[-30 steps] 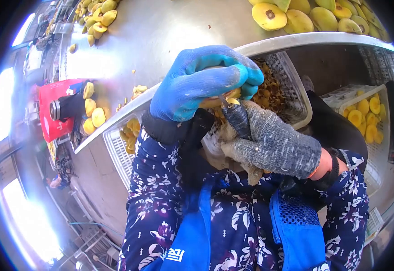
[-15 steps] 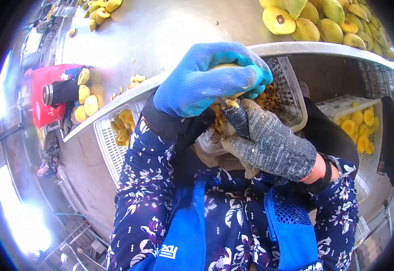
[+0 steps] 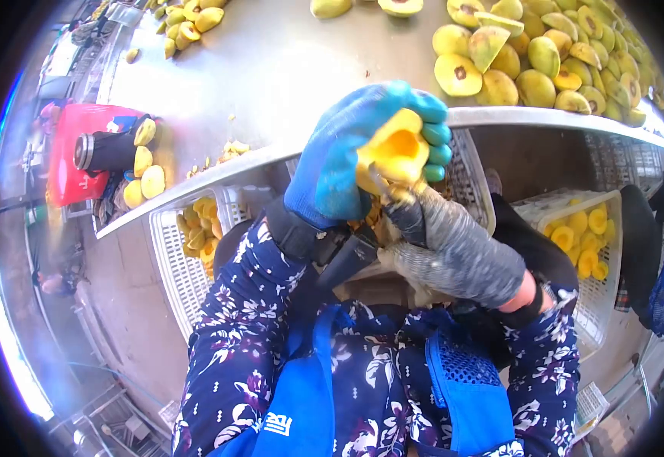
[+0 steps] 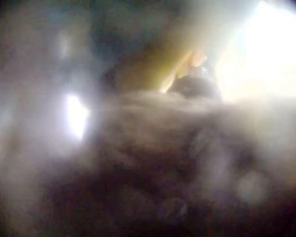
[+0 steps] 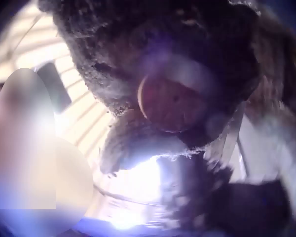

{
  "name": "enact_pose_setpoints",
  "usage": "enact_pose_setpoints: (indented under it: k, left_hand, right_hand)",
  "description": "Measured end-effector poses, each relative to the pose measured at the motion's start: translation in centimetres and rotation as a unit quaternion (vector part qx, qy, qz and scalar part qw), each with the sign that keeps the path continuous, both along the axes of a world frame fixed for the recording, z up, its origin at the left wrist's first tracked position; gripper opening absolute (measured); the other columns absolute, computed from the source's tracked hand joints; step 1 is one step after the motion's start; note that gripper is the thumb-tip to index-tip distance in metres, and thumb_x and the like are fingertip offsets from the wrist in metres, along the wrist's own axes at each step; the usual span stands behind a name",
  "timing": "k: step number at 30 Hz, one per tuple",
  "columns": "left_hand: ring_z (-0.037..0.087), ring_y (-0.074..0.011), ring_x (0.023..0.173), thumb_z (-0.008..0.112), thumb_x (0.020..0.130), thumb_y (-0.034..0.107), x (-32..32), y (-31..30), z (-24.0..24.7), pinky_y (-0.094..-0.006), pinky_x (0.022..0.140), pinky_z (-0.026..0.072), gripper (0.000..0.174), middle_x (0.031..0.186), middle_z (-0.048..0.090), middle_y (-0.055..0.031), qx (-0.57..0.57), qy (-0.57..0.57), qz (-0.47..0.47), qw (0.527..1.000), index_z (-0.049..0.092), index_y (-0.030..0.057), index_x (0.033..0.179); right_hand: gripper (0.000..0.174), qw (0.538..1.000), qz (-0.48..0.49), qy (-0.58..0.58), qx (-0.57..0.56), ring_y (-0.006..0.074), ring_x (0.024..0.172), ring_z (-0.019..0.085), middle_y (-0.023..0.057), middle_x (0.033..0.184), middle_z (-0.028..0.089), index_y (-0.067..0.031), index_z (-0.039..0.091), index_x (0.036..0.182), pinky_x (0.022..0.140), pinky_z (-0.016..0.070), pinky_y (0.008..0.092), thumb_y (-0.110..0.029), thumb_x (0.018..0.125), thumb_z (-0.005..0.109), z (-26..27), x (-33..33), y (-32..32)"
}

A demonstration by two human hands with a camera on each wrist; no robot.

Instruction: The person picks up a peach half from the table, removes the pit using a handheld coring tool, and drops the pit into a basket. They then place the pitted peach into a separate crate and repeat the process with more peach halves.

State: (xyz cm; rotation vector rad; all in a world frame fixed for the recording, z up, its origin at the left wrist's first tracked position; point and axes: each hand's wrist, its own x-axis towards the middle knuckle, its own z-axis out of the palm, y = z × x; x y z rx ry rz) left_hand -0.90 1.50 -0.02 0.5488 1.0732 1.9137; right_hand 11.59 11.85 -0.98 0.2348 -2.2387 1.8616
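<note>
In the head view my left hand (image 3: 332, 156), in a blue-green coated glove, grips a yellow peach half (image 3: 404, 145) with its hollow facing up. My right hand (image 3: 465, 255) wears a grey knitted glove and holds a pitting knife (image 3: 407, 221) by its dark wrapped handle. The metal tip meets the near edge of the peach half. The round handle end (image 5: 172, 103) shows inside the curled glove in the right wrist view. Blur covers most of the left wrist view, with a patch of yellow fruit (image 4: 145, 69) near its top.
A metal table (image 3: 286, 68) bears a heap of peach halves (image 3: 537, 84) at the right and a smaller pile (image 3: 187, 27) at the left. White crates (image 3: 172, 259) with cut fruit stand below its edge. A dark flask (image 3: 111, 152) lies by a red bag (image 3: 73, 122).
My left hand has turned, so the peach half's yellow hollow now shows. The right hand keeps hold of the knife beside it. The head view has shifted, showing more of the heap.
</note>
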Motion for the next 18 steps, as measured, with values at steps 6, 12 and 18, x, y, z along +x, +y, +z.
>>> enact_pose_setpoints:
  k: [6,12,18]
  left_hand:
    - [0.064,-0.0316,0.096,0.05,0.096,0.029,-1.4,-3.9,0.4,-0.0461,0.085,0.0549,0.04,0.112,0.061,-0.0193,-0.009,-0.077,0.108,0.991,0.053,-0.0034,0.12]
    - [0.061,-0.0187,0.093,0.059,0.09,0.016,-6.9,-20.3,1.9,-0.0297,0.084,0.0487,0.026,0.104,0.061,-0.0097,-0.396,0.53,0.135,0.737,0.061,-0.0025,0.108]
    - [0.047,-0.0351,0.122,0.069,0.082,0.035,-12.6,-11.7,4.0,-0.0406,0.102,0.0364,0.058,0.127,0.052,-0.0232,-0.445,0.617,0.171,0.626,0.053,0.0024,0.127]
  right_hand:
    - [0.023,0.948,-0.073,-0.04,0.308,0.0358,0.074,0.065,0.0149,0.079,0.061,-0.0089,0.054,0.107,0.062,0.0514,0.0436,-0.011,0.084,0.056,-2.8,0.6,0.5]
    - [0.013,0.816,0.049,-0.223,0.531,0.0285,0.069,0.067,0.0117,0.078,0.064,-0.0076,0.057,0.096,0.055,0.0524,0.0406,-0.01,0.083,0.055,-5.8,0.4,2.0]
    - [0.011,0.86,0.002,-0.174,0.479,0.03,0.069,0.067,0.0136,0.08,0.064,-0.0083,0.056,0.094,0.055,0.0522,0.0423,-0.014,0.087,0.05,-1.9,0.0,1.1]
